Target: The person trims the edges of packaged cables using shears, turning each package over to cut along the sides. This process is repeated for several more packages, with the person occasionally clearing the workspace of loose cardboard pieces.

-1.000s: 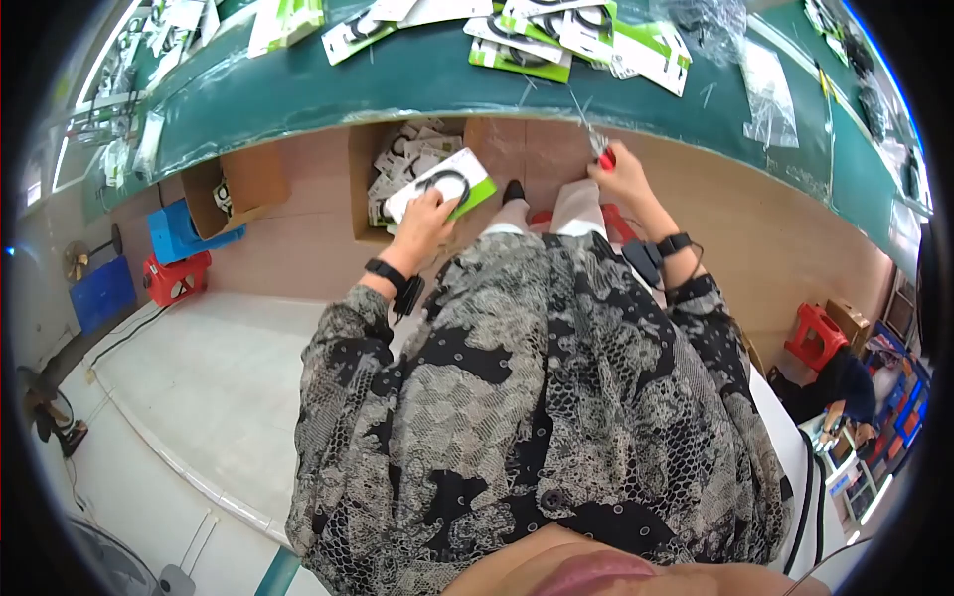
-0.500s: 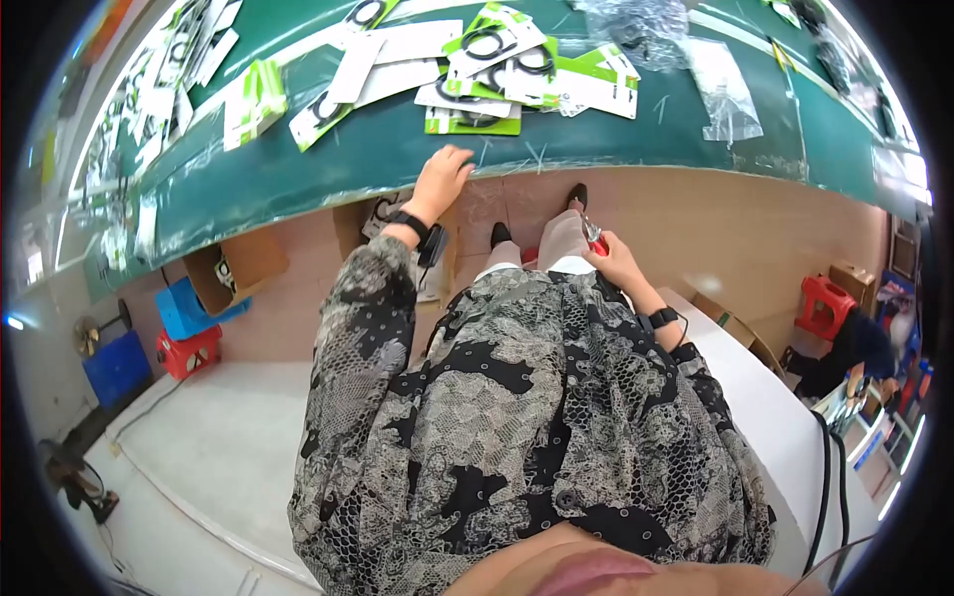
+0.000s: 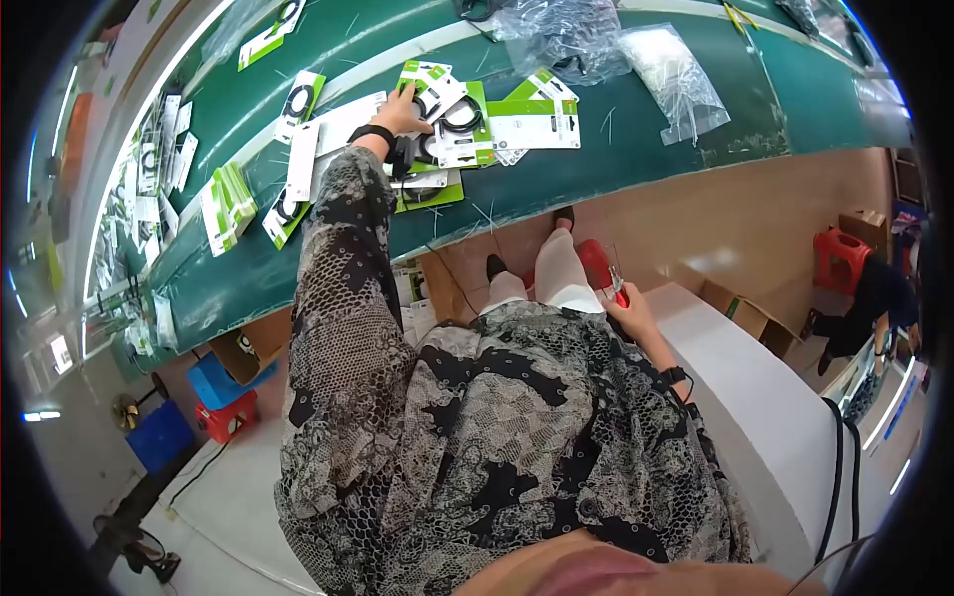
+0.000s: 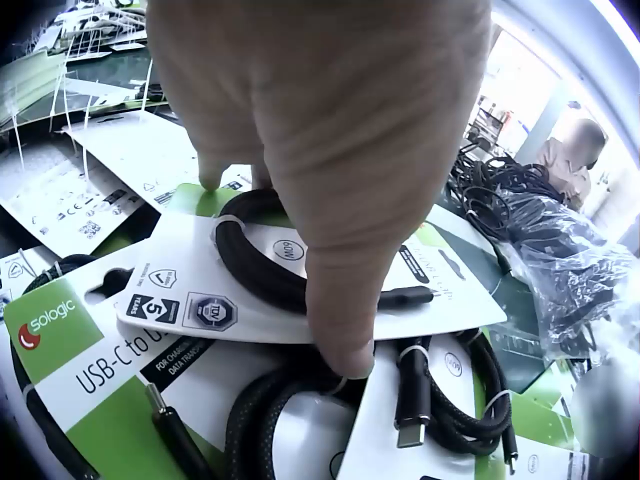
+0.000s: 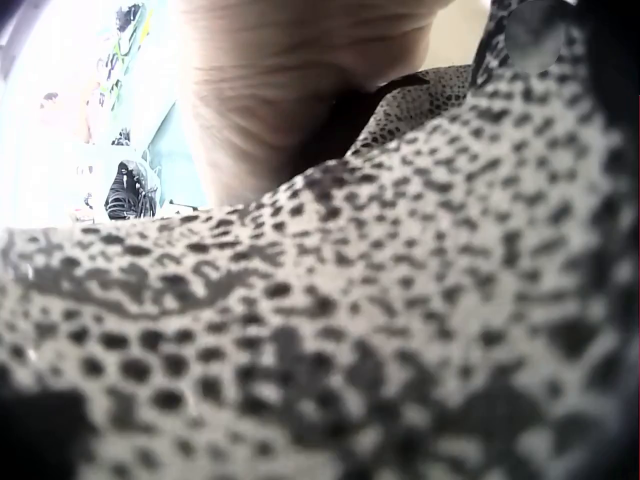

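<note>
My left hand [image 3: 399, 114] reaches onto a pile of carded USB-C cables [image 3: 462, 129] on the green table. In the left wrist view its thumb and fingers straddle the top cable card [image 4: 262, 318], gripping it across the edges; a black coiled cable is fixed to that card. More cards with black cables [image 4: 462, 420] lie beneath and beside it. Down by the lap, my right hand [image 3: 634, 316] grips red-handled cutters [image 3: 620, 291], their metal jaws pointing up. In the right wrist view, patterned cloth hides most of that hand's work.
Clear plastic bags [image 3: 676, 84] lie right of the pile. A stack of green-edged cards [image 3: 229, 209] stands to its left. Below the table's front edge is a cardboard box [image 3: 447, 288]; a red stool [image 3: 843, 260] and another person are at far right.
My left hand first held a cable card over the box, came away without it, and moved up to the pile. The right hand lowered toward the lap with the cutters.
</note>
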The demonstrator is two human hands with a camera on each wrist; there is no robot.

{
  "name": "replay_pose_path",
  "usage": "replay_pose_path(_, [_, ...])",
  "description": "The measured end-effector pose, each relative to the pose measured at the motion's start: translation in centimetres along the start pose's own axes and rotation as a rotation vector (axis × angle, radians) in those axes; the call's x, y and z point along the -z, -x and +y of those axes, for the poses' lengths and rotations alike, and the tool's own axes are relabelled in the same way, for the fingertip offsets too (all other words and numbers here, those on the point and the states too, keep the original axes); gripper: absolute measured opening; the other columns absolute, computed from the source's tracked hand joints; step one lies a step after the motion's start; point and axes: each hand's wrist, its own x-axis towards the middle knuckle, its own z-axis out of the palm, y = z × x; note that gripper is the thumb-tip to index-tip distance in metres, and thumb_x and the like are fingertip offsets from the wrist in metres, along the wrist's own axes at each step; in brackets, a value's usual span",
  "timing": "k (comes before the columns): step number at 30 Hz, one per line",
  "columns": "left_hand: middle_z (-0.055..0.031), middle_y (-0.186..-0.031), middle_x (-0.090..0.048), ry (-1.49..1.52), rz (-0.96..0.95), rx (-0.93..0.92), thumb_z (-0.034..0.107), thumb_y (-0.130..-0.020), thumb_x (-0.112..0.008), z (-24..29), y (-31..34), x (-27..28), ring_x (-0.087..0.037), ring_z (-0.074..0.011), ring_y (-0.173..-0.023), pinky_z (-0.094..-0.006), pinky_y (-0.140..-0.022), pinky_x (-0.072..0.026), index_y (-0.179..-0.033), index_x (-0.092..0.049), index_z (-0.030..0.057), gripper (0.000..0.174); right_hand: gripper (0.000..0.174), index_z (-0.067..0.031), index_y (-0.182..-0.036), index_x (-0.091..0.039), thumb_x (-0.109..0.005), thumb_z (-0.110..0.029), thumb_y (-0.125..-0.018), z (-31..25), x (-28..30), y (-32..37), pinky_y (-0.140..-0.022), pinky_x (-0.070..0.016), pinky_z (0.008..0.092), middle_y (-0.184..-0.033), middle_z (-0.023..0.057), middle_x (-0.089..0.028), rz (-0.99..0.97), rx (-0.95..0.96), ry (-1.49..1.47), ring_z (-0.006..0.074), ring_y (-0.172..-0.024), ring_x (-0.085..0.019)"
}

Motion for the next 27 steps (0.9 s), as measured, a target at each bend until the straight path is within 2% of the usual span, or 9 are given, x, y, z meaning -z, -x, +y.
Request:
replay_pose_path(2, [-0.0246,-0.141,-0.035,0.038,-0.033,-0.061,0.042,-0.055,-0.086,-0.1,0.0,0.0,-0.040,-0.0429,-0.127,-0.0536,-0.104,-0.0349,-0.147,-0.027,0.0151,0.113,0.050,0.0008,-0.116,-0.053,-0.069,-0.030,-0.080,-0.3,0.3,-0.4,-0.082,-0.0461,0.0327,-0.098,0.0124,-0.062,-0.021,-0.025,-0.024,0.0197,-0.090,-0.058])
replay_pose_path(6, [-0.0276,-0.142,-0.033,0.008,-0.054,0.073,0.041,-0.057,-0.086,2.0,4.0,3.2,-0.040,-0.0445,-0.127,-0.0512,-0.101,-0.0387,-0.146,-0.028,0.0117,0.111,0.050,0.0004,-0.118,-0.052,-0.069,-0.028,-0.080,-1.6,0.1,-2.3,-0.083,-0.0460,0.0325,-0.099,0.0122,-0.062,-0.044,0.009,-0.037,0.0201,-0.091,-0.058])
replay_pose_path(10, [-0.0272,-0.142,-0.035,0.200,0.287,-0.095,0.041,-0.064,-0.083,3.2,10.3,5.6,-0.044,-0.0422,-0.125,-0.0484,-0.099,-0.0421,-0.146,-0.026,0.0087,0.105,0.050,-0.0001,-0.120,-0.051,-0.070,-0.024,-0.080,-5.4,-1.1,-2.4,-0.085,-0.0460,0.0328,-0.101,0.0117,-0.061,-0.014,0.214,-0.023,0.0199,-0.092,-0.057])
replay_pose_path(12, [-0.0238,-0.142,-0.038,1.242,-0.094,0.135,0.043,-0.074,-0.078,6.9,17.2,8.3,-0.045,-0.0383,-0.126,-0.0452,-0.100,-0.0438,-0.147,-0.026,0.0069,0.096,0.049,-0.0004,-0.120,-0.051,-0.071,-0.022,-0.080,-8.2,-1.5,-1.9,-0.086,-0.0459,0.0330,-0.102,0.0116,-0.060,-0.036,0.292,-0.022,0.0194,-0.093,-0.057])
replay_pose_path(13, [-0.0238,-0.142,-0.038,1.253,-0.085,0.157,0.043,-0.074,-0.078,7.5,19.7,7.6,-0.045,-0.0383,-0.126,-0.0452,-0.100,-0.0438,-0.147,-0.026,0.0069,0.096,0.051,-0.0006,-0.121,-0.051,-0.071,-0.020,-0.079,-9.4,-1.8,-1.7,-0.087,-0.0460,0.0337,-0.104,0.0123,-0.060,-0.042,0.412,0.041,0.0212,-0.095,-0.058])
replay_pose_path(15, [-0.0210,-0.145,-0.036,2.104,-0.367,-0.114,0.046,-0.081,-0.072,8.5,24.4,5.8,-0.041,-0.0371,-0.131,-0.0454,-0.102,-0.0435,-0.147,-0.025,0.0087,0.090,0.052,-0.0008,-0.121,-0.051,-0.072,-0.018,-0.078,-12.3,-2.3,-0.5,-0.088,-0.0461,0.0343,-0.106,0.0130,-0.060,-0.074,0.527,0.113,0.0230,-0.096,-0.059])
replay_pose_path(17, [-0.0207,-0.146,-0.035,2.186,-0.331,-0.174,0.046,-0.081,-0.071,10.8,28.6,5.5,-0.039,-0.0378,-0.132,-0.0462,-0.103,-0.0430,-0.148,-0.025,0.0087,0.090,0.054,-0.0007,-0.121,-0.051,-0.074,-0.018,-0.075,-15.8,-2.6,0.7,-0.087,-0.0467,0.0367,-0.106,0.0148,-0.059,0.017,0.756,0.298,0.0289,-0.098,-0.059])
replay_pose_path(19, [-0.0202,-0.147,-0.033,2.310,-0.278,-0.340,0.048,-0.081,-0.070,12.6,31.6,6.0,-0.036,-0.0390,-0.134,-0.0477,-0.104,-0.0422,-0.148,-0.024,0.0087,0.090,0.054,-0.0006,-0.120,-0.051,-0.074,-0.017,-0.074,-17.8,-3.6,1.3,-0.086,-0.0468,0.0373,-0.105,0.0148,-0.059,0.009,0.804,0.338,0.0302,-0.097,-0.058])
replay_pose_path(27, [-0.0208,-0.146,-0.034,2.472,-0.048,-0.355,0.049,-0.078,-0.073,13.0,36.7,4.9,-0.037,-0.0390,-0.133,-0.0503,-0.105,-0.0415,-0.147,-0.023,0.0080,0.094,0.051,-0.0012,-0.115,-0.052,-0.074,-0.014,-0.071,-19.7,-6.2,3.8,-0.081,-0.0463,0.0393,-0.099,0.0134,-0.058,-0.006,1.033,0.568,0.0315,-0.092,-0.057])
